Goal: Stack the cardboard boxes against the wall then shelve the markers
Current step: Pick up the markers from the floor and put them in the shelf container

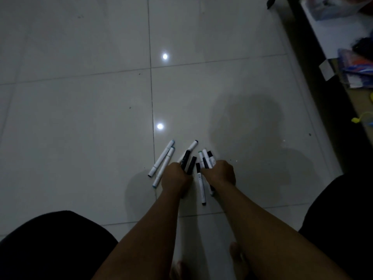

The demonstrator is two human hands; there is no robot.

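Several white markers with dark caps lie scattered on the tiled floor. My left hand is curled around a few markers, dark caps sticking out past the knuckles. My right hand grips another bunch of markers whose ends fan out above the fingers. One marker lies loose on the floor between my two wrists. Two more markers lie side by side, left of my left hand. No cardboard boxes are in view.
A low shelf unit runs along the right edge, holding a white surface, colourful packets and a yellow item. My knees in dark cloth frame the bottom corners, and my bare toes show between my forearms.
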